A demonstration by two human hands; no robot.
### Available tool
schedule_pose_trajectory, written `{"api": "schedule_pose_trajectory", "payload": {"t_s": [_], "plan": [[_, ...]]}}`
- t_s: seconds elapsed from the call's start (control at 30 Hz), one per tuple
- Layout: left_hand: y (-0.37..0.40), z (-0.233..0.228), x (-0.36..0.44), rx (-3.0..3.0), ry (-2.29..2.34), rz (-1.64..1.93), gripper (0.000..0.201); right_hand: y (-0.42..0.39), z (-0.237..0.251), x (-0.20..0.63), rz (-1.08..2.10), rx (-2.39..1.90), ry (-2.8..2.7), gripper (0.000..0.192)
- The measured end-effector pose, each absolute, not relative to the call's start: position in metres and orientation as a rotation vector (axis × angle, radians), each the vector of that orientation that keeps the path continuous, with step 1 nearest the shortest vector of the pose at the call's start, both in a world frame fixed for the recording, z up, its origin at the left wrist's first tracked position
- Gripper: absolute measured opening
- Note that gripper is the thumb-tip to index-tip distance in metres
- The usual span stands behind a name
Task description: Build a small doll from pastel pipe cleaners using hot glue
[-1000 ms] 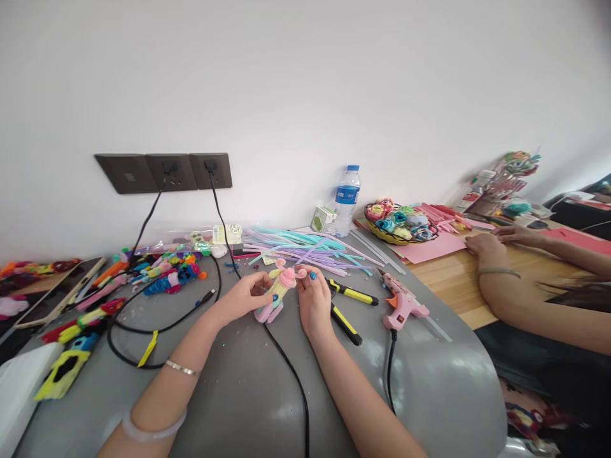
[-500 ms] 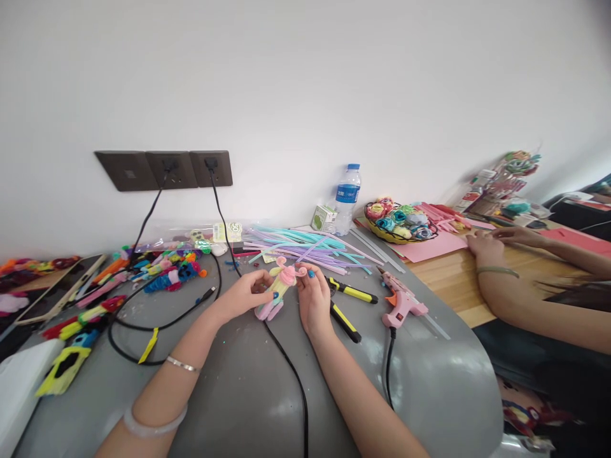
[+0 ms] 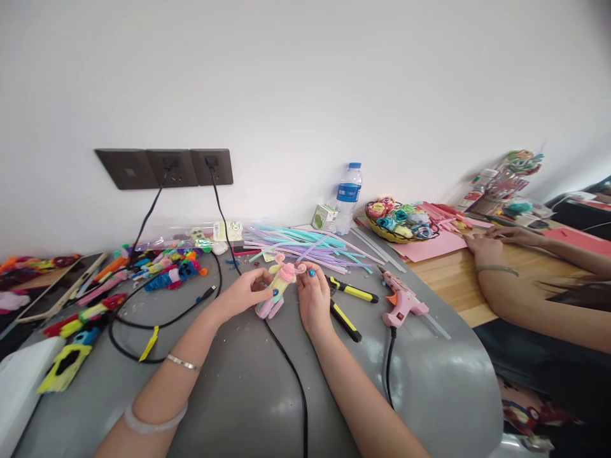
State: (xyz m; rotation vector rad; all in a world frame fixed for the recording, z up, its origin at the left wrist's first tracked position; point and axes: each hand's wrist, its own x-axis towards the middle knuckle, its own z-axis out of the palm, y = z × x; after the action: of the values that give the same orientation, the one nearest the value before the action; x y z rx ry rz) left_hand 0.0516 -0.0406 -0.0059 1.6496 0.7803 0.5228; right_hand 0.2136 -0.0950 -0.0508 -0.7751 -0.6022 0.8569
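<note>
Both hands pinch a small pastel figure of twisted pink, yellow and lilac pipe cleaners (image 3: 277,287), the left hand (image 3: 245,294) steadying its body and the right hand (image 3: 312,299) at its pink head, propped on the grey table (image 3: 238,388), yellow-handled pliers (image 3: 344,305) and pink glue gun (image 3: 401,299) just right of it within reach

On the grey worktop (image 3: 248,394), the left hand (image 3: 245,294) and the right hand (image 3: 312,299) each pinch a small pastel figure (image 3: 279,286) made of fuzzy craft wire, pink and yellow, holding it tilted between them just above the surface. Just right of the right hand lie yellow-handled pliers (image 3: 346,305) and a pink glue gun (image 3: 401,299), with a heap of pastel craft wires (image 3: 310,245) and a water bottle (image 3: 347,197) behind near the wall. Another person's hands (image 3: 482,245) rest on the wooden table (image 3: 453,286) at right.
</note>
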Motion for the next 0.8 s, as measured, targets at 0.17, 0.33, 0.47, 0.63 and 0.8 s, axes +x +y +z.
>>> {"api": "schedule_pose_trajectory", "payload": {"t_s": [0.17, 0.33, 0.47, 0.63, 0.8], "plan": [[-0.042, -0.003, 0.054, 1.555, 0.811, 0.554, 0.033, -0.095, -0.054, 0.215, 0.912, -0.799, -0.646, 0.034], [-0.042, -0.002, 0.056, 1.385, 0.836, 0.672, 0.045, -0.096, -0.055, 0.213, 1.022, -0.805, -0.837, 0.045], [-0.041, -0.001, 0.056, 1.436, 0.836, 0.738, 0.040, -0.098, -0.051, 0.210, 1.039, -0.847, -1.005, 0.036], [-0.039, 0.000, 0.054, 1.533, 0.835, 0.697, 0.040, -0.099, -0.050, 0.209, 1.030, -0.842, -1.037, 0.027], [-0.033, 0.003, 0.045, 1.500, 0.866, 0.794, 0.044, -0.100, -0.048, 0.210, 1.015, -0.864, -1.014, 0.024]]}}
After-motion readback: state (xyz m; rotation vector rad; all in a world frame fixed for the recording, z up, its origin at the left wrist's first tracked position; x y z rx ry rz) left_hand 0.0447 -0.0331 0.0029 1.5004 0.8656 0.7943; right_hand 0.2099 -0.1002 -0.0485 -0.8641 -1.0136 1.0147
